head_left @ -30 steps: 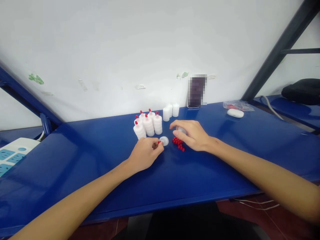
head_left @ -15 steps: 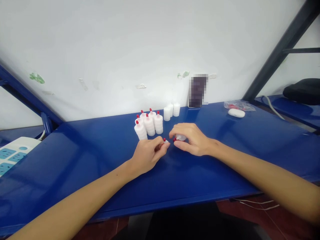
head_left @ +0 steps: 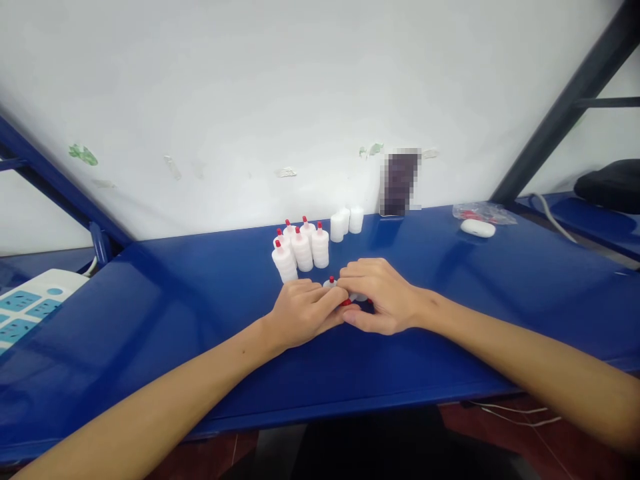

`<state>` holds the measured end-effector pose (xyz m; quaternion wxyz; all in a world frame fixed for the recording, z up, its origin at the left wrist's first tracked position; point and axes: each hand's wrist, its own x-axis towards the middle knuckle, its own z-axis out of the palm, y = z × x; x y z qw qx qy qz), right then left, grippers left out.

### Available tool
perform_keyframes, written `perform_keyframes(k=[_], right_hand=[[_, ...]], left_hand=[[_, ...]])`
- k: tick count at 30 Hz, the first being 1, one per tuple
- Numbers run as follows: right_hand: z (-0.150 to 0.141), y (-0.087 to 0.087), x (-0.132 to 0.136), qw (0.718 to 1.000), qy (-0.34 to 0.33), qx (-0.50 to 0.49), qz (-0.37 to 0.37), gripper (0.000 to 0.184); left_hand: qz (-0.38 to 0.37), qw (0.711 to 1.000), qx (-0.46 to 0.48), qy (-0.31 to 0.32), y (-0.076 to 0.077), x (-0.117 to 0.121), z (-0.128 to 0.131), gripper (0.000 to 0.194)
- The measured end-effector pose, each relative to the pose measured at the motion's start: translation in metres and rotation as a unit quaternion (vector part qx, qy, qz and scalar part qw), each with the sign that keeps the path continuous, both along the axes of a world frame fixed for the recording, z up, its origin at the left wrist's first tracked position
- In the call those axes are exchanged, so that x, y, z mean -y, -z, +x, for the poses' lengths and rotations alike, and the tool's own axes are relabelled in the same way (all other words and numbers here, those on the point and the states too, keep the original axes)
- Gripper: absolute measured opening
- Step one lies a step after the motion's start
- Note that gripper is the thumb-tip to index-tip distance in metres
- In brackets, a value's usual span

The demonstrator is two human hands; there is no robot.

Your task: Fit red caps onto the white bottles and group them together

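Note:
My left hand point(head_left: 306, 310) is closed, its thumb and forefinger pinching at a small red tip point(head_left: 346, 302) between the two hands. Facing it, my right hand point(head_left: 383, 293) curls around a small white piece point(head_left: 359, 297), mostly hidden by the fingers. The fingertips of both hands meet there, so which one bears the piece is hard to make out. Just behind the left fingers a white nozzle cap with a red tip point(head_left: 331, 283) stands on the table. Several white bottles with red-tipped nozzles point(head_left: 301, 252) stand upright in a cluster behind my left hand.
A few white bottles without nozzles point(head_left: 337, 227) stand near the wall. A pixelated phone point(head_left: 399, 183) leans there. Further right lie a clear bag with red bits point(head_left: 483, 213) and a white case point(head_left: 477, 229). A power strip point(head_left: 37, 303) sits left on the blue table point(head_left: 175, 287).
My left hand has let go of the red-tipped cap, which now stands behind its fingers. It has moved right to meet my right hand at another red tip.

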<state>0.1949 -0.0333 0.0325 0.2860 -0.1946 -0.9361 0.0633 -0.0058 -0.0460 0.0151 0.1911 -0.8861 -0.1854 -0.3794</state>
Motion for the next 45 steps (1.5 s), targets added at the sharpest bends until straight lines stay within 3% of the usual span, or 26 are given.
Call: perform_keyframes(k=[8,15,45], right_hand=[[0.0006,-0.0006,0.0011,1.000,0.026,0.018,0.000,0.030],[-0.0006,-0.0037,0.0073,0.998,0.036,0.022,-0.047,0.011],[-0.0001,-0.0020,0.0077,0.996,0.027,0.010,-0.082,0.006]], left_hand=[[0.016,1.000,-0.019,-0.008,-0.0019,0.0004,0.0018,0.030],[0.056,0.997,-0.046,-0.018,-0.0022,0.0010,0.0049,0.031],[0.041,0.998,-0.038,-0.021,-0.0011,0.0012,0.0065,0.030]])
